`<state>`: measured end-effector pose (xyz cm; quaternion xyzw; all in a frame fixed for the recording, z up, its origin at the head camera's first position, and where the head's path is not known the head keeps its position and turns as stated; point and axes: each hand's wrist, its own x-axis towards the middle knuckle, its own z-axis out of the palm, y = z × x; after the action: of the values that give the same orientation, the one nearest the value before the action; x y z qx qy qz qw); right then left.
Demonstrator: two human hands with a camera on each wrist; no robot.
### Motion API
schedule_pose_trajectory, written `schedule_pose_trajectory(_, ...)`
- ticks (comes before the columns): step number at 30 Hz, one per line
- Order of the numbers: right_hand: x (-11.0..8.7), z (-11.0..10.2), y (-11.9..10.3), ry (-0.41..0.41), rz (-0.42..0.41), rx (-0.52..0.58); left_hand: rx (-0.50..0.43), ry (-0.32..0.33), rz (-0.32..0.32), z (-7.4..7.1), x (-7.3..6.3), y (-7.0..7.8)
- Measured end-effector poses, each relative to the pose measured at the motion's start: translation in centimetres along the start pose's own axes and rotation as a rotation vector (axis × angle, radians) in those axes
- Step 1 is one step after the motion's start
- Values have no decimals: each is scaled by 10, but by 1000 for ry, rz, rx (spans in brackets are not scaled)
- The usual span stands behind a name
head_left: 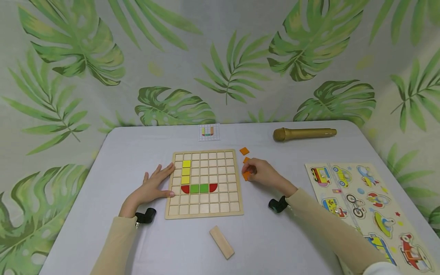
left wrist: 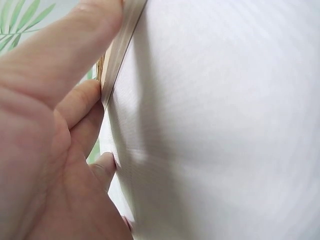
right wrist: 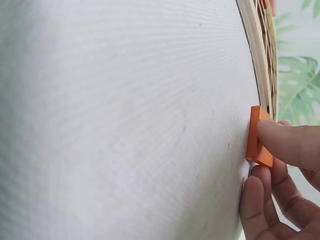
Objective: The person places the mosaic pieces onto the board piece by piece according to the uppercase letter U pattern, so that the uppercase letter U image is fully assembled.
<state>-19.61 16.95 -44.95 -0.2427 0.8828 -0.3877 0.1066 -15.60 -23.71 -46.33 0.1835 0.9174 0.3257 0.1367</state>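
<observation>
A square wooden grid board [head_left: 213,208] lies mid-table. On it a column of yellow tiles [head_left: 185,172] stands above a row of green tiles [head_left: 199,188], with a red rounded piece [head_left: 185,189] at the left end and another red piece [head_left: 213,187] at the right. My left hand [head_left: 152,188] rests spread against the board's left edge, thumb and fingertips touching its frame. Right of the board, my right hand [head_left: 264,172] pinches an orange square tile [right wrist: 253,132] between thumb and fingers, close over the cloth. Two more orange tiles [head_left: 244,151] lie just beyond that hand.
A small pattern card [head_left: 216,133] lies behind the board. At the back right is a gold microphone [head_left: 306,133]. A vehicle puzzle board [head_left: 369,214] covers the right side, partly under the right sleeve. A plain wooden block [head_left: 221,242] lies near the front.
</observation>
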Motion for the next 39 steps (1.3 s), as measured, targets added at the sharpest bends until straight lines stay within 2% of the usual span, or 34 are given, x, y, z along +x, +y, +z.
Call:
schedule_pose_trajectory(7,0,-5,-1,-26,13,30,0,1,-10,-1,0,2)
schedule_pose_trajectory(14,3,-8,7,-43,27,183,12,2,-12,0,0,1)
schedule_pose_trajectory(20,10,-6,-7,-40,4,285,13,1,-3,0,0,0)
schedule_pose_trajectory(32,39,21,-39,-86,-66,242,6,0,12,-1,0,2)
schedule_pose_trajectory(39,55,43,-52,-136,-48,139,5,-1,9,-1,-1,4)
